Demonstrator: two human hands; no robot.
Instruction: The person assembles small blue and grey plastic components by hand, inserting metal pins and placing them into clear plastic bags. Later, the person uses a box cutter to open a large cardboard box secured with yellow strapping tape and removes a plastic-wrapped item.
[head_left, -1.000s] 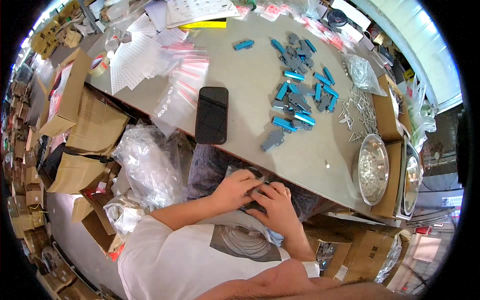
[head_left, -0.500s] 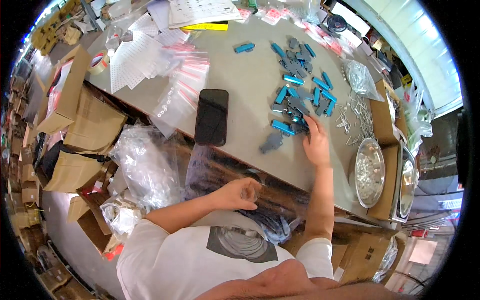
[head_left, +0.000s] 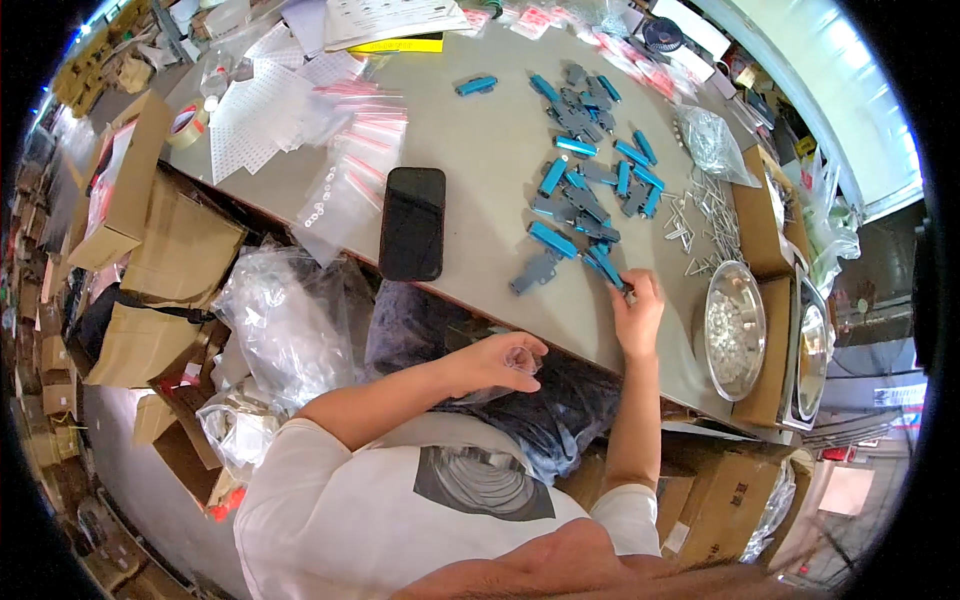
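My right hand [head_left: 638,312] is closed on one end of a blue-and-grey fitting [head_left: 606,268], at the near edge of a loose pile of similar fittings [head_left: 575,205]. Each has a blue bar-shaped part and a flat grey part; their exact kind I cannot tell. One fitting [head_left: 476,86] lies apart, farther left. In front of the table edge, my left hand [head_left: 497,363] curls round a clear plastic bag [head_left: 520,362], its mouth apparently held between thumb and fingers. What the bag contains, if anything, cannot be made out.
A black phone [head_left: 412,224] lies left of the pile, beside clear zip bags [head_left: 350,170] and printed sheets [head_left: 262,120]. To the right are loose screws [head_left: 712,220], a metal bowl of small white pieces [head_left: 733,330] and a cardboard box [head_left: 768,210]. More plastic bags [head_left: 280,320] hang at the left.
My right hand has drawn back toward me from the pile with a fitting in its fingers. My left hand, with the clear bag, has moved slightly right and up toward the table edge.
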